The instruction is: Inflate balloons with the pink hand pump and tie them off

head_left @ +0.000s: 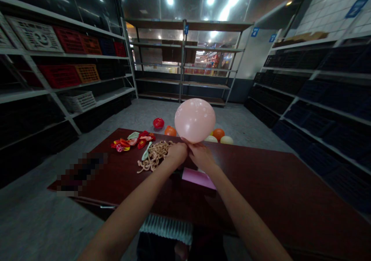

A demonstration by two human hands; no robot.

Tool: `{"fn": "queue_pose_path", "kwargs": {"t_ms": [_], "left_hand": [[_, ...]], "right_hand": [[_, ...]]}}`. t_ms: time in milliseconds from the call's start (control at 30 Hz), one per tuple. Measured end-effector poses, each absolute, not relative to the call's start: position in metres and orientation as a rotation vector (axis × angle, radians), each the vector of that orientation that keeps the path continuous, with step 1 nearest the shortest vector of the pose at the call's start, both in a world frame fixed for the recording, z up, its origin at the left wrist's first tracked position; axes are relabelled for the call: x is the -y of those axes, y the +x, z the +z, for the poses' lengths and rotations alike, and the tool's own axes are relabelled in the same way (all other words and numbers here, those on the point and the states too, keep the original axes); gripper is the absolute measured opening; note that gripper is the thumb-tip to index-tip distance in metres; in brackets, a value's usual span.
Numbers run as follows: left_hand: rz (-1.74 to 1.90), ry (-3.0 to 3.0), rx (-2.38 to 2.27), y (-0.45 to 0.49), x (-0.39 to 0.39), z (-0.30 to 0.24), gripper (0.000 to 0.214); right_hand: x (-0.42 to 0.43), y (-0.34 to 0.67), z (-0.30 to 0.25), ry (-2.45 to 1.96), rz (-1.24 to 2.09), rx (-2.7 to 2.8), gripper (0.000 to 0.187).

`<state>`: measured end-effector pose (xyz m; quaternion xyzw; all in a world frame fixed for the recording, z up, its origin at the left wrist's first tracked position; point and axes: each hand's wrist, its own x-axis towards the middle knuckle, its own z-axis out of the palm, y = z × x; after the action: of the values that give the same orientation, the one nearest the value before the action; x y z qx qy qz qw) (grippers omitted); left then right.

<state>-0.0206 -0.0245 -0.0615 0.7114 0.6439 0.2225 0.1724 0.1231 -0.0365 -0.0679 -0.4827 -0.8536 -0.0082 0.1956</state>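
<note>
An inflated pale pink balloon stands upright above the far edge of the dark red table, its neck downward. My left hand is closed at the neck from the left. From the other side, my right hand pinches the same spot, with its fingers meeting the left ones. The knot or mouth of the balloon is hidden by the fingers. Beneath my wrists lies a smooth purple object, partly covered by my right forearm. A tangled heap of tan cord-like pieces lies beside my left hand.
Uninflated balloons in several colours lie on the far left of the table. Beyond it, a red balloon, orange balloons and pale ones rest on the floor. Shelves with crates line the sides. A blurred patch covers the table's left corner.
</note>
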Motion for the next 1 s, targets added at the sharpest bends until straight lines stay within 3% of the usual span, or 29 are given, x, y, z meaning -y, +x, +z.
{"fn": "queue_pose_path", "kwargs": {"t_ms": [133, 267, 467, 633, 833, 1000], "left_hand": [[0.358, 2.4, -1.836, -0.02, 0.008, -0.063, 0.027], [0.497, 2.418, -1.701, -0.029, -0.013, -0.068, 0.017], [0.473, 2.596, -1.549, -0.036, -0.02, -0.068, 0.016], [0.401, 2.649, -1.587, -0.024, -0.015, -0.08, 0.022], [0.607, 2.441, -1.713, -0.034, 0.001, -0.092, 0.023], [0.875, 2.26, -1.806, -0.089, -0.003, -0.09, 0.019]], "right_hand": [[0.021, 0.135, -0.064, -1.365, -0.219, 2.37, 0.048], [0.004, 0.148, -0.075, -1.298, -0.084, 2.353, 0.034], [-0.028, 0.149, -0.12, -1.08, 0.486, 2.043, 0.035], [-0.041, 0.14, -0.146, -1.095, 0.64, 1.835, 0.032], [-0.043, 0.14, -0.163, -1.147, 0.693, 1.701, 0.03], [-0.045, 0.14, -0.173, -1.161, 0.718, 1.566, 0.043]]}}
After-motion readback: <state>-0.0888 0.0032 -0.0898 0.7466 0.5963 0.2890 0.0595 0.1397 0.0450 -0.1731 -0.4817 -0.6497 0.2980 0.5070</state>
